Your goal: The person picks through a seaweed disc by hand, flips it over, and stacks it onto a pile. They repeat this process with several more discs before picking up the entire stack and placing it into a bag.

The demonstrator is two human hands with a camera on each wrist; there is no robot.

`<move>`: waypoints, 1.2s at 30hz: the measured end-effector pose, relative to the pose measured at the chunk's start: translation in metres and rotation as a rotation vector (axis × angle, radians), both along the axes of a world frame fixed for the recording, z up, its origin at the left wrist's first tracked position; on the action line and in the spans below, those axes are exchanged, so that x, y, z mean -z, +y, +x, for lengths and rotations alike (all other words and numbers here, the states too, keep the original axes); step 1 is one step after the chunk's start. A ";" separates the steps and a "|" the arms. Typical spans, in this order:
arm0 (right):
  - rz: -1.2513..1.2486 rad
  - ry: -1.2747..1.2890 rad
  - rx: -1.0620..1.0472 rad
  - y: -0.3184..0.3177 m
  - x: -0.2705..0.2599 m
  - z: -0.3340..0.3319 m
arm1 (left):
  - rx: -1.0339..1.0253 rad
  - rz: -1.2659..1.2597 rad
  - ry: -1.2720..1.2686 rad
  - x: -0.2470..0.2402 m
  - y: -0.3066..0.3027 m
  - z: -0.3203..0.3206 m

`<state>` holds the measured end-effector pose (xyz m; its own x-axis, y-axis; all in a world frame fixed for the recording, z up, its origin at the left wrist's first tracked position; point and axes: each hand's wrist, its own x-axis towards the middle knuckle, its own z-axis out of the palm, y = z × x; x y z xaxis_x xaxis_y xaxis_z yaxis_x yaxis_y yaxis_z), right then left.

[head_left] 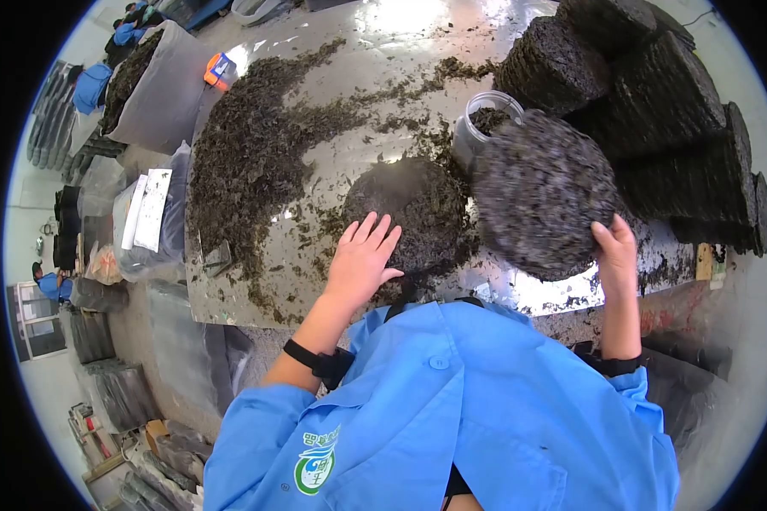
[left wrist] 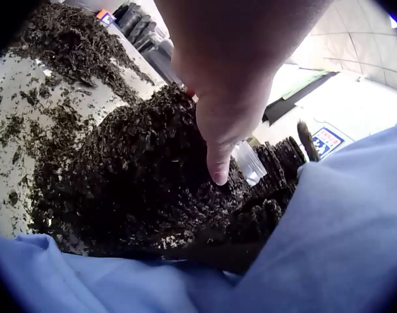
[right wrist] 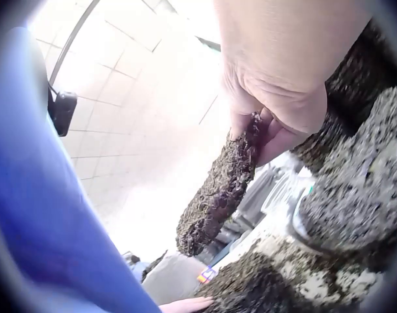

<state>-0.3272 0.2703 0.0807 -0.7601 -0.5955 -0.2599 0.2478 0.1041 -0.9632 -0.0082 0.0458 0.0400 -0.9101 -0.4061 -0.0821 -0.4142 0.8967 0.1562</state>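
My right hand (head_left: 615,255) pinches the edge of a round, flat cake of what looks like dark dried seaweed (head_left: 545,192), thumb on its upper face. That cake is raised over the table and blurred in the head view; the right wrist view shows its thick edge (right wrist: 218,189) below the fingers. The left hand (head_left: 360,260), its fingers straight and spread, rests on the near left side of another round dark cake (head_left: 422,200) on the table. In the left wrist view, the left thumb (left wrist: 219,166) points down against the dark, flaky mass.
Loose dark flakes (head_left: 251,153) are heaped on the left of the metal table (head_left: 375,102). A clear tub (head_left: 464,140) of flakes stands behind the raised cake. Tall stacks of round cakes (head_left: 673,128) fill the right side. A large sack (head_left: 158,94) stands at the back left.
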 end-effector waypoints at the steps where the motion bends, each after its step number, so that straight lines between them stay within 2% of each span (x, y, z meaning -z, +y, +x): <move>1: 0.063 0.008 -0.009 0.020 0.013 -0.020 | 0.021 -0.027 -0.014 0.003 -0.002 0.002; 2: 0.197 0.032 0.065 0.038 0.027 -0.036 | 0.041 -0.057 -0.028 0.005 -0.003 0.004; 3: 0.313 0.322 0.058 0.053 0.047 -0.055 | 0.055 -0.068 -0.046 0.005 -0.003 0.004; 4: 0.428 0.611 0.050 0.053 0.046 -0.055 | 0.051 -0.066 -0.049 0.005 -0.002 0.005; 5: 0.524 0.725 0.084 0.056 0.042 -0.052 | 0.069 -0.087 -0.052 0.005 0.000 0.006; 6: 0.524 0.725 0.079 0.047 0.032 -0.044 | 0.087 -0.109 -0.055 0.004 0.002 0.006; 8: 0.312 0.619 -0.028 0.028 0.017 -0.024 | 0.050 -0.053 0.007 -0.001 0.001 0.007; 10: 0.247 0.564 -0.149 -0.003 -0.002 0.007 | 0.016 -0.001 0.076 -0.009 -0.003 0.006; 13: 0.135 0.555 -0.324 -0.043 -0.001 0.045 | 0.003 -0.154 0.352 -0.016 -0.006 0.009; 14: 0.101 0.418 -0.397 -0.056 0.000 0.056 | 0.000 -0.156 0.351 -0.021 -0.006 0.011; 15: -0.018 0.306 -0.454 -0.068 0.006 0.063 | 0.034 -0.179 0.453 -0.027 -0.004 0.014; 16: -0.112 0.012 -0.445 -0.079 0.010 0.070 | 0.068 -0.202 0.555 -0.035 -0.002 0.016; 18: -0.005 -0.309 -0.357 -0.101 -0.004 0.080 | 0.075 -0.200 0.560 -0.045 0.007 0.021; 19: -0.003 -0.310 -0.363 -0.111 0.003 0.081 | 0.113 -0.233 0.556 -0.044 0.009 0.024; 21: -0.014 0.033 -0.521 -0.131 0.039 0.083 | 0.145 -0.256 0.497 -0.038 0.012 0.028; 22: 0.034 0.221 -0.555 -0.143 0.049 0.086 | 0.138 -0.257 0.499 -0.028 0.010 0.030; 24: 0.235 0.598 -0.584 -0.158 0.052 0.092 | 0.143 -0.184 0.306 0.003 0.006 0.036; 25: 0.236 0.602 -0.591 -0.166 0.052 0.093 | 0.144 -0.106 0.271 0.011 0.005 0.038; 27: 0.179 0.948 -0.712 -0.181 0.055 0.097 | 0.118 -0.098 0.289 0.021 0.007 0.041; 30: 0.146 0.934 -0.814 -0.206 0.058 0.112 | 0.088 -0.096 0.326 0.024 0.009 0.042; 32: 0.077 1.023 -0.807 -0.220 0.068 0.121 | 0.088 -0.065 0.324 0.025 0.008 0.042; 36: 0.132 1.185 -0.870 -0.236 0.078 0.130 | 0.068 -0.048 0.316 0.028 0.007 0.045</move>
